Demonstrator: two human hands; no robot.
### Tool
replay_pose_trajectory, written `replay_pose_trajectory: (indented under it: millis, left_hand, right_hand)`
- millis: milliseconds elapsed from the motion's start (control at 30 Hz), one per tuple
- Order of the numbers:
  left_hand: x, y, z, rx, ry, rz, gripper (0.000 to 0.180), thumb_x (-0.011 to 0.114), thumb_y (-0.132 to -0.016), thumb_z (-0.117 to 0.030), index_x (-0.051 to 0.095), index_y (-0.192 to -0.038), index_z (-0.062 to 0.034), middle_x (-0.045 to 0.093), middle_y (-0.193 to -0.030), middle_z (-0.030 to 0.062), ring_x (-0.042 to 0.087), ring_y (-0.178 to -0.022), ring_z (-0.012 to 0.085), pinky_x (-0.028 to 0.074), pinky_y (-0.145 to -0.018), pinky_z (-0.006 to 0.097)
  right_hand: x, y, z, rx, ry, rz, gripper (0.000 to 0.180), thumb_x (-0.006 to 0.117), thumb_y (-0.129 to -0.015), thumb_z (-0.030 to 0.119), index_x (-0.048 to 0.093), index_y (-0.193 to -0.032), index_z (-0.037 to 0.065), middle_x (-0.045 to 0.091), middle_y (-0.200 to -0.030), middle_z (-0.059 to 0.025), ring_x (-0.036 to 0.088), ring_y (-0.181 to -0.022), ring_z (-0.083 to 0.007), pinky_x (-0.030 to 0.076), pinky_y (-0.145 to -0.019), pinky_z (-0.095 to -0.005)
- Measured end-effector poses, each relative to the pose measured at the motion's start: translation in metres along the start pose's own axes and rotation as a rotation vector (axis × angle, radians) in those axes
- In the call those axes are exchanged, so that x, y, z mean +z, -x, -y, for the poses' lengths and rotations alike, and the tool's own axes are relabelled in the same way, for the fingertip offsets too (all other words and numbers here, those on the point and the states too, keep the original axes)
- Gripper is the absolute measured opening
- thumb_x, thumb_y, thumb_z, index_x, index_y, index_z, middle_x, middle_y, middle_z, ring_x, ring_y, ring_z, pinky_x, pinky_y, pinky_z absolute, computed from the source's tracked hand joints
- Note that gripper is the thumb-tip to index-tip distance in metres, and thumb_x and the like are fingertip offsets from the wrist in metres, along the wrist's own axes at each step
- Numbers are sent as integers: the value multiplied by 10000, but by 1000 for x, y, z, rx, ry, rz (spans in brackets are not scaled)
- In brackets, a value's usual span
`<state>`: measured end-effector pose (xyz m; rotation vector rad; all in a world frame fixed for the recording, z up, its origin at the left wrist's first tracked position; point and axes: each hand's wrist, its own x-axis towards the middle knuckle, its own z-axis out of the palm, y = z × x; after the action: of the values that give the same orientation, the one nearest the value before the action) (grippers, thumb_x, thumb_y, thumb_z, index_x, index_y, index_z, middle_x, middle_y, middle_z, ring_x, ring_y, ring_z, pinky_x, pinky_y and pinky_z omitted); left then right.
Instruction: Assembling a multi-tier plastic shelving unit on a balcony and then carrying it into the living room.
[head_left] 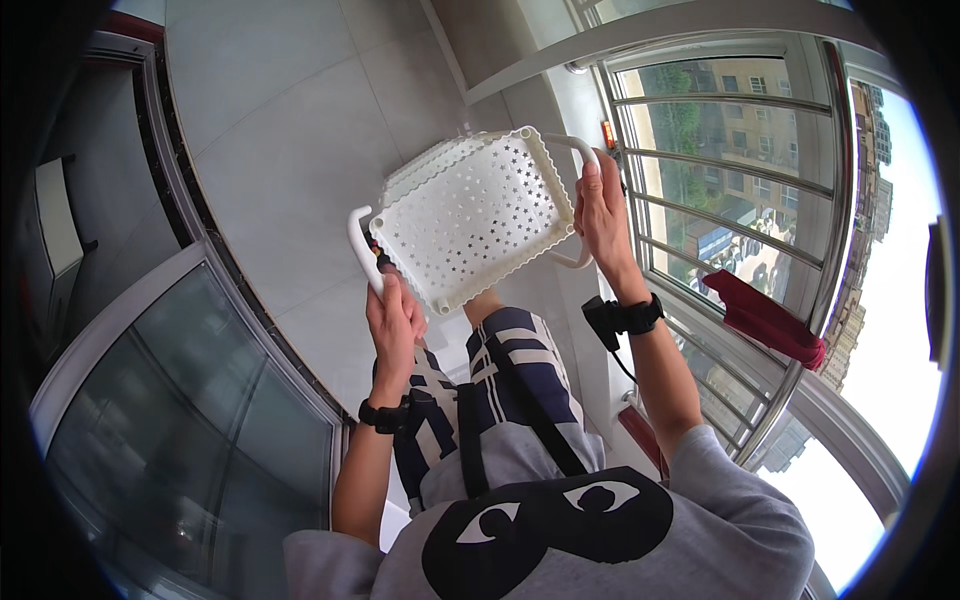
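A white plastic rack (470,222) is held up in front of me, tilted, with a scalloped rim and star-shaped holes across its shelf. Another scalloped tier shows partly behind its far edge. My left hand (397,312) is closed around the lower end of the curved white tube on the left side. On the other side, my right hand (604,212) grips the matching white tube, its thumb along the top. Small dark and orange items (377,250) peek out beside the left tube; what they are I cannot make out.
Grey tiled floor (280,130) lies beyond the rack. On the right are a barred window (735,160) and a dark red cloth (765,325) over a rail. A glass sliding door (210,400) stands at left, near a doorway with a pale panel (60,220).
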<state>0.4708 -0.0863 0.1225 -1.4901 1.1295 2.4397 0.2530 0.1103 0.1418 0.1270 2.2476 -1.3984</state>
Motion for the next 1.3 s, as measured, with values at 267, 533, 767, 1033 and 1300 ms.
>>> replay_pose_trajectory:
  millis: [267, 533, 767, 1033, 1300]
  left_hand:
    - [13, 14, 36, 9, 30, -35, 336, 384, -1034, -348, 337, -796, -116, 314, -652, -38, 303, -481, 63, 285, -460, 240]
    - [12, 9, 59, 98, 62, -29, 273, 402, -1037, -312, 388, -893, -80, 304, -632, -39, 298, -489, 47, 275, -439, 219]
    - [13, 4, 57, 133, 53, -2, 239, 389, -1042, -280, 403, -923, -74, 335, -624, -36, 291, -487, 45, 281, -441, 217]
    - [14, -1, 56, 109, 20, 2, 227, 381, -1043, -299, 386, -977, -82, 336, -693, -33, 315, -522, 57, 310, -478, 231]
    - [23, 0, 51, 113, -24, -184, 227, 420, -1027, -277, 405, -1107, -65, 330, -692, -43, 302, -516, 43, 292, -447, 212]
  right_hand:
    - [11, -26, -28, -41, 50, 73, 516, 486, -1005, 338, 423, -1386, -4, 506, -713, -16, 467, -563, -49, 391, -484, -212]
    - [11, -12, -42, -42, -117, 50, 466, 479, -1016, 281, 419, -1415, 50, 484, -802, 36, 357, -535, 8, 289, -443, -163]
    - [7, -21, -56, -60, -39, 26, 457, 499, -1008, 265, 451, -1392, 21, 512, -777, 12, 390, -531, -21, 357, -486, -193]
    - [15, -14, -59, -62, 36, 22, 472, 433, -1028, 312, 415, -1414, 40, 441, -663, 22, 381, -581, -39, 353, -544, -204]
    - [14, -18, -63, -42, -37, 73, 504, 396, -1035, 364, 369, -1434, 56, 428, -618, 26, 380, -529, -48, 339, -488, -208]
